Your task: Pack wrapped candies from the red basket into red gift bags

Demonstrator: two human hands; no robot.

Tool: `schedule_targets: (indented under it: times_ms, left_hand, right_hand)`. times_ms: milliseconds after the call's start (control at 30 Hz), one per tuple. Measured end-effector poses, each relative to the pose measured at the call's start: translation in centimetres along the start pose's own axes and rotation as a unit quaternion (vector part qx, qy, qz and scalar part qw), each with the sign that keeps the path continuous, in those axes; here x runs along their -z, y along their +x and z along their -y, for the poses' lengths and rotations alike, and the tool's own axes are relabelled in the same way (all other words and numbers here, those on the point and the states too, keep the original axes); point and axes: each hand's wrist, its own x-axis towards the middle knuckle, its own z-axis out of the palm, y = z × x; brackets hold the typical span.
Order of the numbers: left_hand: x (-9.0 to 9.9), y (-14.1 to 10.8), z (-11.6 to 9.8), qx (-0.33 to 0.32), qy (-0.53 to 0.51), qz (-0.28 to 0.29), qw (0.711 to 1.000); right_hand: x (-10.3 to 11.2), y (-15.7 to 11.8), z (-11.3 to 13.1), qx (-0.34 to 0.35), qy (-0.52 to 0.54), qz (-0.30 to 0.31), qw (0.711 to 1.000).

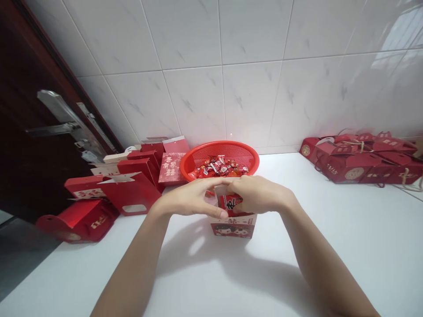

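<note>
A small open-topped red and white gift box point(233, 230), printed with two cartoon figures, stands upright on the white table in front of me. My left hand point(188, 197) is curved round the box's left side, its thumb at the front rim and its fingers toward the back. Fingers bent down into the opening, my right hand point(259, 193) is closed on a red packet point(228, 202) with a black character on it. The right fingertips are partly hidden by the packet and box. Just behind is a red plastic basket point(220, 146) holding several wrapped candies point(224, 167).
At the left stand several red gift boxes point(134, 193), with one lying on its side point(87, 220) near the table edge. Stacked red boxes with cords point(357, 163) sit at the right by the tiled wall point(251, 97). A dark door point(29, 110) is at the left.
</note>
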Motion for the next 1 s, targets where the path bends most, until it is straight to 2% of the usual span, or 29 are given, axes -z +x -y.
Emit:
schedule_targets:
  times_ms: [200,333,433,600,767,1000]
  left_hand:
    - [-2.1,-2.2,-2.5,0.008,0.098,-0.02,0.995]
    - [-3.9,-3.3,-3.7,0.024,0.117,-0.041,0.992]
    - [-4.7,-3.4,-4.3,0.027,0.107,-0.056,0.992]
    - [-4.8,-2.5,-4.3,0.028,0.106,-0.064,0.992]
    - [-4.3,-2.0,-3.5,0.019,0.103,-0.052,0.993]
    - [-3.4,-1.5,-3.0,-0.011,0.073,-0.037,0.997]
  right_hand:
    - [-0.5,-2.9,1.8,0.022,0.038,-0.035,0.998]
    - [-1.8,-4.3,2.5,0.05,0.045,-0.102,0.992]
    - [-2.2,-5.1,2.5,0.041,0.009,-0.146,0.988]
    - [-1.7,-6.7,2.5,0.02,-0.066,-0.216,0.974]
    - [-1.7,-7.1,2.4,0.004,-0.122,-0.227,0.966]
    - [-1.5,-6.5,1.9,0.022,-0.12,-0.223,0.967]
